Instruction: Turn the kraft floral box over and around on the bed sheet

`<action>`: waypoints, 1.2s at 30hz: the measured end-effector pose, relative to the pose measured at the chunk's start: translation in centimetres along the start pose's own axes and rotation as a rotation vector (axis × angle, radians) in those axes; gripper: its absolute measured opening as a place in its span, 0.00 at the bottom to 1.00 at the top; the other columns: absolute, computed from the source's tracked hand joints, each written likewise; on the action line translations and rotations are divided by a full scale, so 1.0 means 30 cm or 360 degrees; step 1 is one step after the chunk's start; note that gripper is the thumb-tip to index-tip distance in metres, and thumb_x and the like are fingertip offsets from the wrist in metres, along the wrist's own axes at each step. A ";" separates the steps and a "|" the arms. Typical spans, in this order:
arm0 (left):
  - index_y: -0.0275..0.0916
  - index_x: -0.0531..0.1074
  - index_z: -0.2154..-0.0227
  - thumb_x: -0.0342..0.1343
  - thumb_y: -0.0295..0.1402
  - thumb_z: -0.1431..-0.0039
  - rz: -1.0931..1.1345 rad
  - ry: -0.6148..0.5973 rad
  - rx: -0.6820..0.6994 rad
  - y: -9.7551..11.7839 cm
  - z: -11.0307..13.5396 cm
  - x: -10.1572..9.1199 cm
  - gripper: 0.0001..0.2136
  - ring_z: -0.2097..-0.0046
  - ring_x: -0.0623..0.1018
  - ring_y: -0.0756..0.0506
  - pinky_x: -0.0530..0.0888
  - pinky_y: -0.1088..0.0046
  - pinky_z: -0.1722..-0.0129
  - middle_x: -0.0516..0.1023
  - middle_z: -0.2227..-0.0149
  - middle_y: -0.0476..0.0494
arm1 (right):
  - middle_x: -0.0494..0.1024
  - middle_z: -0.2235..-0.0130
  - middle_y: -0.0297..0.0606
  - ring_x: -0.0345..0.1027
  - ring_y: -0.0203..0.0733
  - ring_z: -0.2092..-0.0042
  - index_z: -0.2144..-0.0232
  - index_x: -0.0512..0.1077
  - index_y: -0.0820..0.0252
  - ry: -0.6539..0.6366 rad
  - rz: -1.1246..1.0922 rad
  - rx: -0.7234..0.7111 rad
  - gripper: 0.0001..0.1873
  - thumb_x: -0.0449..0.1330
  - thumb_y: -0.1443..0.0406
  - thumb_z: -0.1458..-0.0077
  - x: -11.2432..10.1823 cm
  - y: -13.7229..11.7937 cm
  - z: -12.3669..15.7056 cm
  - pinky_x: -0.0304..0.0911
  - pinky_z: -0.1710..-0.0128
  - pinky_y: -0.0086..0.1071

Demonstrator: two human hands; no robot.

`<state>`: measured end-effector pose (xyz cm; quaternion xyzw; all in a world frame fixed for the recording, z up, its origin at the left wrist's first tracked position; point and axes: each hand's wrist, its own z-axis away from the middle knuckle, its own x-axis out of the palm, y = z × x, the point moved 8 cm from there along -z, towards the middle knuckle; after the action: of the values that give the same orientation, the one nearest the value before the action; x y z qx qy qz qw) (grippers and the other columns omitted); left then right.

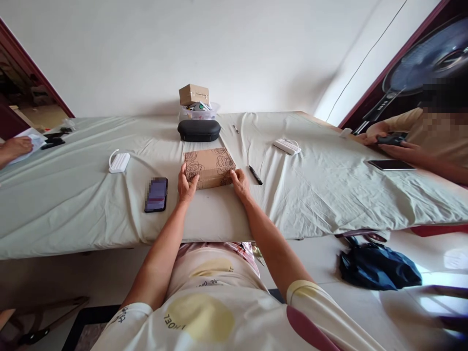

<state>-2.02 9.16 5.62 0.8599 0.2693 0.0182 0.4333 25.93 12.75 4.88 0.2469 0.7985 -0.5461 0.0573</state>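
A brown cardboard box (210, 168) with black rose line drawings lies on the cloth-covered table in front of me, its lid closed. My left hand (187, 184) grips its left front corner, thumb on the front side. At the right front corner, my right hand (239, 183) holds it the same way. The fingers behind the box edges are partly hidden. A black marker pen (255, 175) lies just right of the box. To the left, a smartphone (156, 195) rests with its screen lit.
Behind the box stand a black zip case (199, 130) and a clear plastic tub (204, 113) carrying a small carton (193, 94). White power strips (119, 162) lie on both sides. A person (409, 131) at right holds a dark device; another person's hand (18, 147) is at far left.
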 end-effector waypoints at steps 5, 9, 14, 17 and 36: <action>0.39 0.59 0.34 0.57 0.51 0.39 0.0045 -0.0081 -0.0020 0.006 0.007 0.024 0.35 0.35 0.71 0.38 0.72 0.59 0.39 0.68 0.36 0.31 | 0.74 0.67 0.36 0.69 0.45 0.63 0.62 0.69 0.55 0.0274 0.0055 -0.0055 0.30 0.49 0.36 0.41 -0.051 -0.018 0.012 0.65 0.59 0.37; 0.39 0.63 0.36 0.54 0.49 0.36 0.0001 -0.0067 0.0070 0.032 0.007 0.017 0.30 0.34 0.70 0.39 0.67 0.59 0.34 0.69 0.36 0.32 | 0.72 0.71 0.33 0.68 0.45 0.66 0.55 0.70 0.55 0.0301 0.0058 -0.0079 0.29 0.49 0.40 0.39 -0.062 -0.030 0.022 0.66 0.58 0.37; 0.37 0.67 0.43 0.55 0.49 0.38 -0.0116 0.0074 0.0078 0.038 0.005 -0.014 0.27 0.37 0.71 0.37 0.68 0.57 0.36 0.71 0.42 0.30 | 0.73 0.67 0.38 0.70 0.47 0.62 0.55 0.72 0.57 0.0304 0.0112 -0.0145 0.28 0.47 0.42 0.37 -0.053 -0.043 0.032 0.68 0.53 0.41; 0.37 0.69 0.44 0.55 0.51 0.38 -0.0174 0.0122 0.0104 0.049 0.009 -0.013 0.26 0.34 0.66 0.34 0.66 0.55 0.34 0.66 0.38 0.27 | 0.75 0.53 0.46 0.70 0.50 0.52 0.47 0.70 0.57 0.0388 0.0180 -0.0240 0.28 0.48 0.45 0.36 -0.064 -0.066 0.037 0.67 0.46 0.45; 0.42 0.78 0.47 0.47 0.33 0.31 -0.0521 0.0032 0.0496 0.108 0.037 0.061 0.17 0.32 0.65 0.37 0.64 0.55 0.32 0.65 0.34 0.34 | 0.62 0.30 0.41 0.48 0.52 0.27 0.32 0.63 0.51 -0.0154 0.1094 -0.1086 0.26 0.51 0.60 0.30 0.162 -0.261 0.166 0.39 0.27 0.52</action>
<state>1.28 7.66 6.98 0.8611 0.4090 -0.0855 0.2897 17.23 7.67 7.74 0.4378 0.8005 -0.2134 0.3492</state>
